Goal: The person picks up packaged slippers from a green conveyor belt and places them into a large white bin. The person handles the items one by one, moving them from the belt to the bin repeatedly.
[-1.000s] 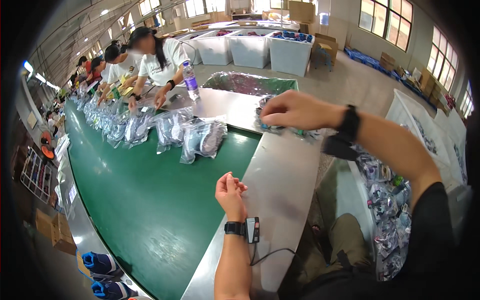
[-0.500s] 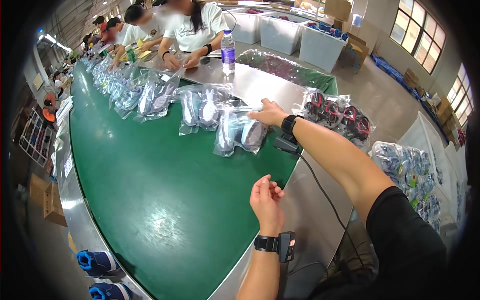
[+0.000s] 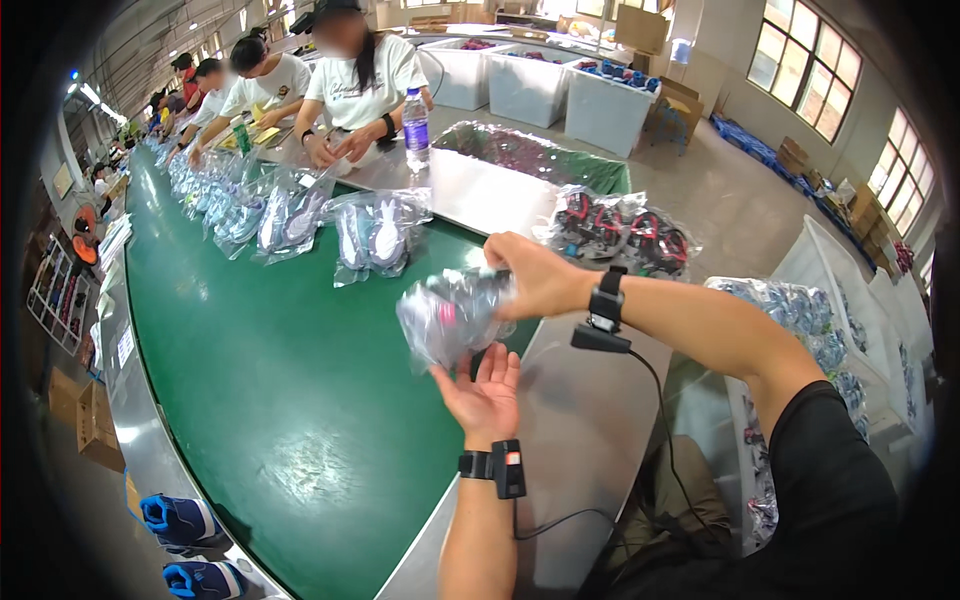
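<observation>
Currently, I list from my distant post, through the head view:

Item, right hand (image 3: 540,278): grip closed on the upper right part of a clear bag (image 3: 448,312), which I hold tilted above the green surface (image 3: 290,370). Contents greyish and dark, with one pink patch; blur keeps me from naming them.

Item, left hand (image 3: 483,400): grip released, palm up, fingers spread, just under the bag; whether the fingertips touch it, I cannot tell.

Item, wrist devices: one black unit on the right wrist (image 3: 604,305), one on the left (image 3: 508,468), each with a cable.

Item, bagged pair (image 3: 372,235): pale shapes in clear film, lying beyond the held bag, at the near end of a row of similar bags.

Item, black-and-red bagged goods (image 3: 612,232): on the metal border (image 3: 570,400), beyond my right forearm.

Item, bottle (image 3: 416,130): clear, purple label, upright near a co-worker's hands (image 3: 335,150).

Item, blue shoes (image 3: 180,520): two, by the belt's left edge.

Item, white bins (image 3: 612,110): a line of them, filled, in the background.
</observation>
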The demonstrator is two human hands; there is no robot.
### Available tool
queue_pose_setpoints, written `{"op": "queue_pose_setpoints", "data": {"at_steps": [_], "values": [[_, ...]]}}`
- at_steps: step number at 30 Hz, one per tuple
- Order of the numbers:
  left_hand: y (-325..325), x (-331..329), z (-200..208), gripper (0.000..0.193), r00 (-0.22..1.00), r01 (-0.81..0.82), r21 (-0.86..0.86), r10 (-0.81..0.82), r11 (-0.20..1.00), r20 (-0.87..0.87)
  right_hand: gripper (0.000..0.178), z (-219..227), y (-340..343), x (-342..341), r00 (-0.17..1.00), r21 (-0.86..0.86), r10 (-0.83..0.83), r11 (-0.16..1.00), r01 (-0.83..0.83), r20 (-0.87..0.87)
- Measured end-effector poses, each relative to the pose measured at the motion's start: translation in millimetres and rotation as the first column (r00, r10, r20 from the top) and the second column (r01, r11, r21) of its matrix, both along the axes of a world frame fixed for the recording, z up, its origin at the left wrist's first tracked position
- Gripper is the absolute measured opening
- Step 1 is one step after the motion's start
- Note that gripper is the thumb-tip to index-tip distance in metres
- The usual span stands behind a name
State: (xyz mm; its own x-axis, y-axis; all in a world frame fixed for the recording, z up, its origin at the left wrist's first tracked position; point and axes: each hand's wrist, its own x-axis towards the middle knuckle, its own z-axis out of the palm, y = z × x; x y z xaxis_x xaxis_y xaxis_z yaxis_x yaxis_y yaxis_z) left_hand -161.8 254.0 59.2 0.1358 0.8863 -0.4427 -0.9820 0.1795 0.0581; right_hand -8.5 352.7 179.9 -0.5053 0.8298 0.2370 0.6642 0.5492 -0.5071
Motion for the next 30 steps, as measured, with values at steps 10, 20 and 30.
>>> {"op": "queue_pose_setpoints", "data": {"at_steps": [10,20,30], "values": [[-41,42,27,0.094,0.947,0.293,0.462,-0.321,0.837,-0.018,0.038,76,-150,74,0.931,0.551,0.258,0.752,-0.361,0.257],[-64,65,14,0.082,0.905,0.371,0.536,-0.425,0.758,-0.025,0.061,84,-227,119,0.983,0.190,0.166,0.965,-0.179,0.081],[-80,73,25,0.078,0.853,0.474,0.590,-0.506,0.653,-0.125,0.095,56,-218,122,0.944,-0.325,-0.329,0.893,0.312,0.002]]}}
